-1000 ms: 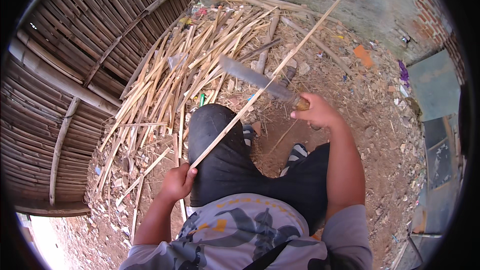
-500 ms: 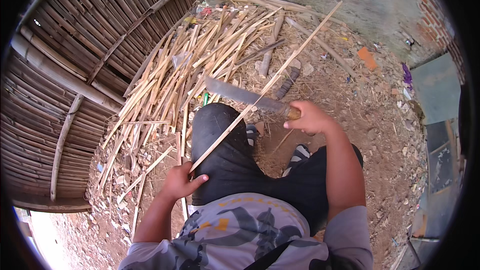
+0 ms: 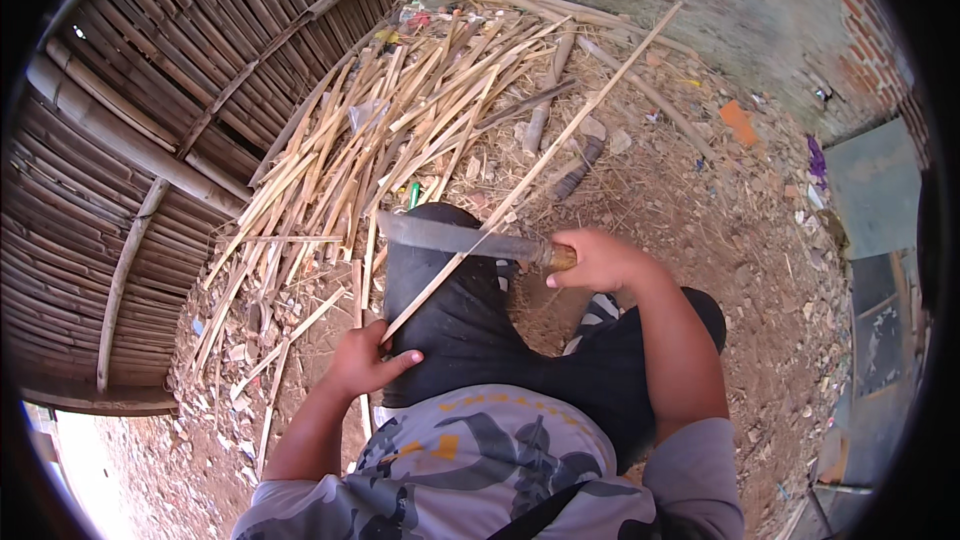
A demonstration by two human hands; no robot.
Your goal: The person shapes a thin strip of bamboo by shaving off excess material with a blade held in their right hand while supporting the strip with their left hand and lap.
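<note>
My left hand (image 3: 372,360) is closed around the near end of a long, pale bamboo strip (image 3: 582,112), beside my left thigh. From there the strip slants up across the dark trouser leg and away to the far right. In my right hand (image 3: 597,262) is the handle of a machete (image 3: 440,235), its broad grey blade pointing left. The blade lies across the strip over my left knee and touches or nearly touches it; the exact contact is hard to make out.
A heap of split bamboo strips (image 3: 330,155) spreads over the littered dirt floor at the left, by a bamboo-slat wall (image 3: 150,130). Round bamboo pieces (image 3: 550,90) lie ahead. A brick wall (image 3: 700,0) stands at the back, and grey panels (image 3: 880,190) lean at the right.
My right hand has drawn the machete toward me and a little left, along the strip. My left hand keeps its grip in nearly the same place.
</note>
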